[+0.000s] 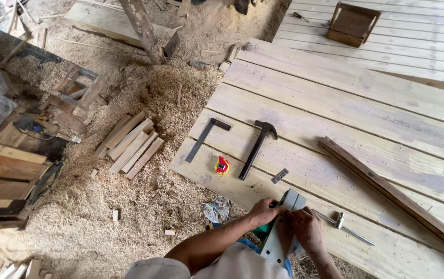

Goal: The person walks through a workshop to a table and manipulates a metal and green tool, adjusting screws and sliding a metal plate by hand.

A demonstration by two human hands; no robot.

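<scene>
At the near edge of the plank platform (335, 98), both hands are on a grey-green hand plane (279, 232), tipped up against the lap. The left hand (263, 211) is closed around its upper end; the right hand (307, 230) pinches at its side, fingers curled. It looks best to keep the left grip firm so the fiddling fingers work steady. A hammer (257, 148), square (205, 137) and red tape measure (222, 165) lie just beyond.

I see a claw hammer (257, 149) lying on the plank platform (366, 103), a try square (206, 138) to its left, and a red tape measure (222, 165) between them. A dark batten (392, 194) lies diagonally at right. Short wood offcuts (129, 144) rest on sawdust (144, 206); a small wooden stool (352, 24) stands far off.
</scene>
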